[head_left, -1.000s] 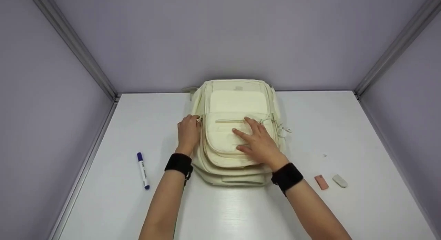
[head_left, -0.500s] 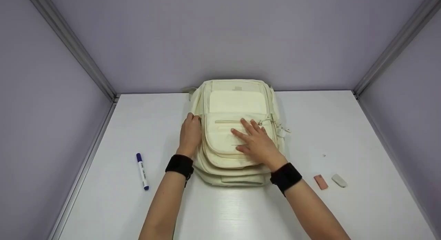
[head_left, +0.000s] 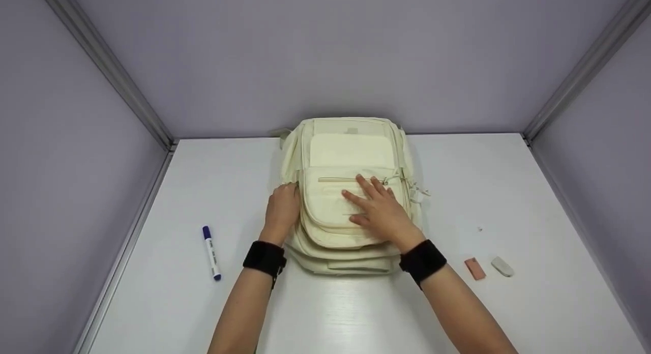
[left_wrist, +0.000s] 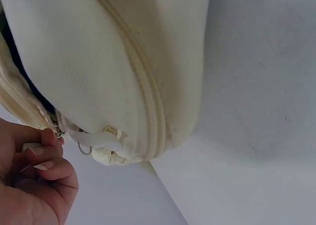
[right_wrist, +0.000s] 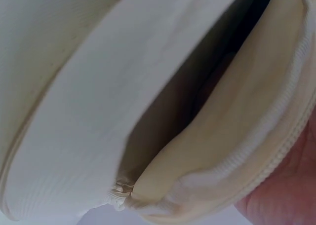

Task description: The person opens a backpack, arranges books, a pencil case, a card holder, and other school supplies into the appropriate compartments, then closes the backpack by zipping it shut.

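Observation:
A cream backpack point(head_left: 351, 150) lies on the white table, its front pockets facing up. At its left side, my left hand point(head_left: 282, 209) has curled fingers; the left wrist view shows them pinching a zipper pull point(left_wrist: 59, 133) at the end of a pocket's zipper point(left_wrist: 22, 99). A dark gap shows beside that zipper. My right hand point(head_left: 381, 211) rests with fingers spread on the front pocket, below its short horizontal zipper point(head_left: 335, 179). In the right wrist view, a pocket point(right_wrist: 232, 121) gapes with a dark inside, and part of the right hand lies against its outer panel.
A white marker point(head_left: 211, 253) with blue ends lies left of the left forearm. Right of the right wrist are a pink eraser point(head_left: 475, 268) and a white eraser point(head_left: 502, 266). Grey panels point(head_left: 351, 54) stand behind and on both sides of the table.
My left hand has slid along the backpack's left side toward me, after first shifting slightly away. The right hand's fingers have settled a little on the front pocket and otherwise stay in place.

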Demonstrator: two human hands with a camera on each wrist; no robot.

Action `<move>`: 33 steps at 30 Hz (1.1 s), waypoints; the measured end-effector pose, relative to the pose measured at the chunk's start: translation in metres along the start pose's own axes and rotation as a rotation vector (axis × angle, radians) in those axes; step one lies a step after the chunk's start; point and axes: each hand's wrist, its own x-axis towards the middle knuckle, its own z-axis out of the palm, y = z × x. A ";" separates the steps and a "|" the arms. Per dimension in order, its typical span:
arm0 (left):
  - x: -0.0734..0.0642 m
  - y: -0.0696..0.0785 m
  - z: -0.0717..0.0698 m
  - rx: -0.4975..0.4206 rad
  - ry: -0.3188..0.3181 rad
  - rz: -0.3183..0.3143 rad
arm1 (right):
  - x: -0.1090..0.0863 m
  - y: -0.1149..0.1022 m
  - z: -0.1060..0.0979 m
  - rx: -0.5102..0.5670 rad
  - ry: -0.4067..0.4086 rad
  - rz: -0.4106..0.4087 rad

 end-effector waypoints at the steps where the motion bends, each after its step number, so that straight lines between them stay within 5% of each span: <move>1: -0.002 0.000 0.000 -0.009 -0.002 -0.008 | 0.000 0.000 0.000 -0.003 -0.001 0.002; 15: -0.039 0.000 0.001 -0.077 -0.034 -0.046 | 0.001 -0.001 -0.003 -0.003 0.005 -0.007; 33: -0.079 0.002 0.004 -0.156 0.042 0.019 | 0.003 0.000 -0.002 -0.017 0.009 -0.004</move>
